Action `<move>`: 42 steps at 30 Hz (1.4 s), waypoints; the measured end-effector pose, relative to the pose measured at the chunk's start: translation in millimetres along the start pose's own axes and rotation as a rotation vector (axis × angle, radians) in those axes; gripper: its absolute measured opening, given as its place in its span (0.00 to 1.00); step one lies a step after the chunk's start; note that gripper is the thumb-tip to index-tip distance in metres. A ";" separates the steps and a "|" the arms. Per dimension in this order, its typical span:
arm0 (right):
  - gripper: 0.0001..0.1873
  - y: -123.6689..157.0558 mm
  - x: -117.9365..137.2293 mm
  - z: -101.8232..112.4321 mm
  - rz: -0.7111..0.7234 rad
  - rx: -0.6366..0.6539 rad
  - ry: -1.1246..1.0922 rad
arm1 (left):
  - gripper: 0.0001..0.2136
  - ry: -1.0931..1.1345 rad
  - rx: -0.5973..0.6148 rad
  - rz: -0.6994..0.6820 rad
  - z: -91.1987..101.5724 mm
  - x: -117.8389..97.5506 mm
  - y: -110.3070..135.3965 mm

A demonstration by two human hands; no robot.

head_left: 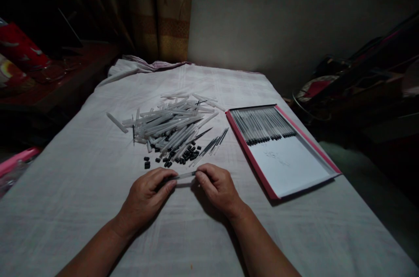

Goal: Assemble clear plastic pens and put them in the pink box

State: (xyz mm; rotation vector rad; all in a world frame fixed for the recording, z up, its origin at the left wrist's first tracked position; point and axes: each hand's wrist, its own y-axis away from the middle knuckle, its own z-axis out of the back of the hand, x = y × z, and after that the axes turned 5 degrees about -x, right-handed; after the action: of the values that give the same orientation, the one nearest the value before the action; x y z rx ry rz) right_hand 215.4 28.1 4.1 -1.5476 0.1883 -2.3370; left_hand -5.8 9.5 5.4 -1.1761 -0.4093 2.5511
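Observation:
Between my two hands lies a slim translucent pen (186,176), held level just above the cloth. My left hand (148,189) pinches its left end with thumb and fingers. The fingers of my right hand (218,186) close on the other end, where a dark tip partly shows. Just beyond are small black end caps (188,155), scattered at the foot of a heap of clear pen barrels (173,122). Several thin dark refills (212,146) lie fanned out to the right of the caps.
On the right, an open red-edged box (252,159) holds a row of pens (263,124) with black ends. A pale checked cloth (78,207) covers the table. Off the left edge stand a dark side table (94,56) and a pink item (19,161).

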 end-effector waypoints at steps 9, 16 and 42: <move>0.07 -0.1 -0.8 -0.1 0.026 -0.006 -0.010 | 0.08 -0.009 0.012 0.009 -1.1 0.4 0.4; 0.07 0.7 -1.0 0.1 0.037 -0.022 -0.018 | 0.08 -0.014 0.000 -0.005 -0.3 0.8 0.7; 0.09 -0.9 -4.4 -7.7 0.065 -0.085 0.028 | 0.11 -0.282 -0.293 0.019 19.8 21.5 -23.0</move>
State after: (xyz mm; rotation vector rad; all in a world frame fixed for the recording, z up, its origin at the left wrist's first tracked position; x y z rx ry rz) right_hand 209.8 29.8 -2.5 -1.5238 0.3445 -2.3289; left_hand -30.8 36.2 11.7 -0.9086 -0.8667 2.7484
